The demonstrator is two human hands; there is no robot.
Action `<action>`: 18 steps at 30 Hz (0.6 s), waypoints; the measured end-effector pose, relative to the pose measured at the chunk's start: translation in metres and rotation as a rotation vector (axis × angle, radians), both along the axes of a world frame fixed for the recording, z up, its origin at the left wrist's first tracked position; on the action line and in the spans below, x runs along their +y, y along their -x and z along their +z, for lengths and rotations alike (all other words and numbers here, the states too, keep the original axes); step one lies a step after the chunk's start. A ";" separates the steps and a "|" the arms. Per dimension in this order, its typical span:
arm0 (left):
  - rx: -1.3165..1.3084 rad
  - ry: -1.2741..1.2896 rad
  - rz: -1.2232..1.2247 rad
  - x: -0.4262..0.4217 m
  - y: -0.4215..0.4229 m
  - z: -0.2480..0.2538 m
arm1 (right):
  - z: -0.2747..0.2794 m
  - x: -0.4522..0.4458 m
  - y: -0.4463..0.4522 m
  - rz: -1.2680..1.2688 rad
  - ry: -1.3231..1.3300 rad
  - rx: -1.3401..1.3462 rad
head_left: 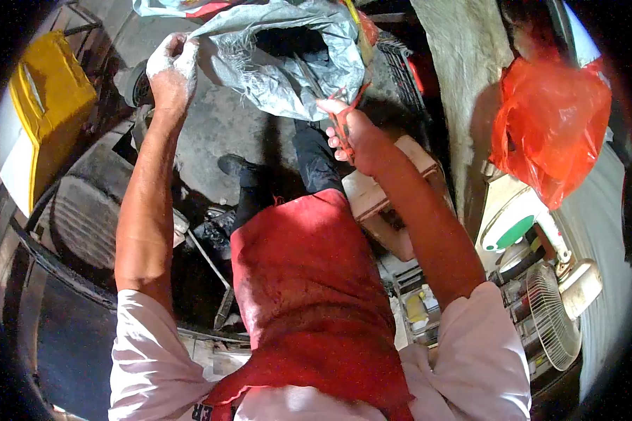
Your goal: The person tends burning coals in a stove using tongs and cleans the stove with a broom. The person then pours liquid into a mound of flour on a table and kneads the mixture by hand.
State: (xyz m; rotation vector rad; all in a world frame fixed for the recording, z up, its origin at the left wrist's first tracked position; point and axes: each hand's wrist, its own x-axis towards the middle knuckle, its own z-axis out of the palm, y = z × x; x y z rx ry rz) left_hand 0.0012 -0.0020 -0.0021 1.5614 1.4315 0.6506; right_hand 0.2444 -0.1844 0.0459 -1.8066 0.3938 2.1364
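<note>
Looking down at our own hands, we see a pale woven sack (281, 99) at twelve o'clock, its mouth spread into a rough ring around a dark inside, with frayed strands along the side facing ten o'clock. Between ten and eleven, our left hand (172, 70), dusted white over the knuckles, is closed on the edge of the sack, fingers curled in tight. Toward one o'clock, our right hand (351, 133) is wrapped around the orange-red handles of the scissors (343, 128), fingers bent and thumb laid toward the sack; the scissors point up to eleven, at the sack's near rim, and we cannot tell how far apart the blades are. Below, at six, a red apron (302, 274) covers our lap, and a dark shoe (235, 165) stands on the grey floor (207, 133) near eleven. At two, close by our right forearm, is a worn wooden stool (369, 193); farther out at two hangs a bright red plastic bag (551, 130). A fan with a wire cage (551, 316) lies toward four, and a yellow and white container (53, 105) sits at ten.
</note>
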 end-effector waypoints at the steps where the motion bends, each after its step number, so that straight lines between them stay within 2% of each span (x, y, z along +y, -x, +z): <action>1: -0.002 0.001 0.003 -0.001 0.000 -0.002 | 0.001 -0.002 0.002 -0.045 -0.002 -0.018; 2: 0.059 -0.031 0.003 0.007 0.016 0.017 | -0.002 0.002 0.018 -0.046 -0.032 0.043; 8: 0.051 -0.047 -0.018 -0.006 0.004 0.016 | 0.003 -0.018 0.019 -0.189 -0.074 -0.044; 12: 0.006 -0.018 -0.045 -0.010 -0.005 0.009 | -0.008 -0.008 0.011 -0.237 -0.072 0.026; 14: 0.043 -0.028 -0.036 -0.016 -0.008 0.012 | -0.013 -0.006 0.013 -0.389 -0.210 0.205; 15: 0.047 -0.012 -0.041 -0.015 -0.006 0.004 | -0.027 -0.009 0.012 -0.420 -0.164 0.243; 18: 0.023 -0.033 -0.033 -0.020 -0.008 0.001 | -0.033 -0.023 0.012 -0.399 -0.223 0.180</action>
